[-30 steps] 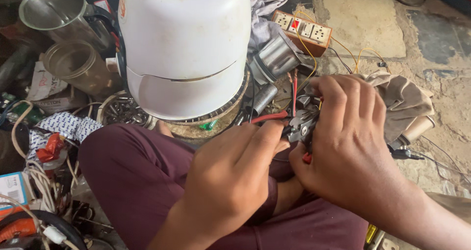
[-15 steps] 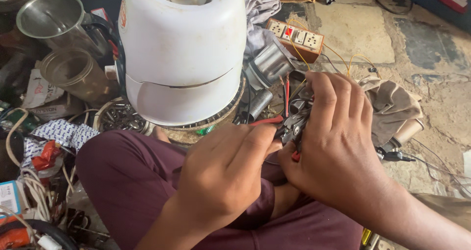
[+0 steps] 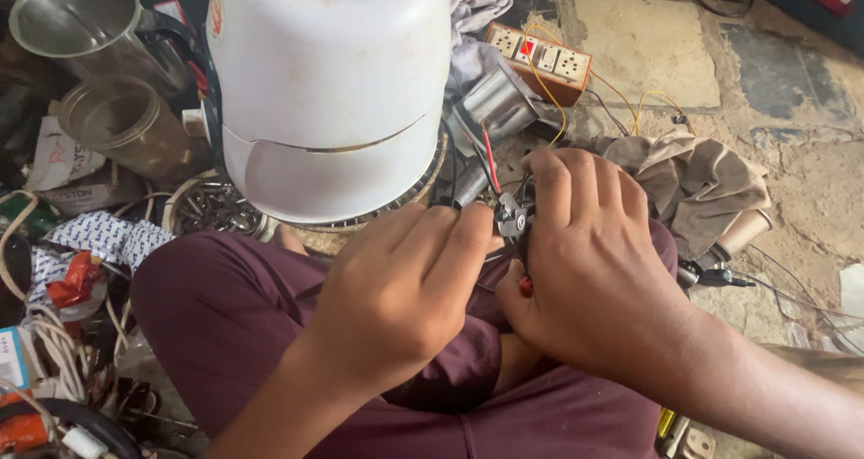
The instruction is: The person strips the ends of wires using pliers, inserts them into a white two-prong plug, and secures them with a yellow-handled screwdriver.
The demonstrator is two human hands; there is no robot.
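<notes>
A pair of small pliers (image 3: 515,218) with red handles sits over the person's lap, just in front of the white appliance housing (image 3: 328,90), its jaws at a red wire (image 3: 490,160). The right hand (image 3: 589,261) is wrapped around the handles, while the left hand (image 3: 405,288) pinches in at the jaws beside it. Behind lie a metal capacitor (image 3: 493,106), a socket board (image 3: 540,58) and a tan rag (image 3: 693,180).

We are looking down at our own two bare hands, the left hand (image 3: 396,306) and the right hand (image 3: 585,270), with both forearms bare and no rings, watch or gloves showing. We are wearing maroon trousers (image 3: 234,324) of plain cloth, creasing over the knees
</notes>
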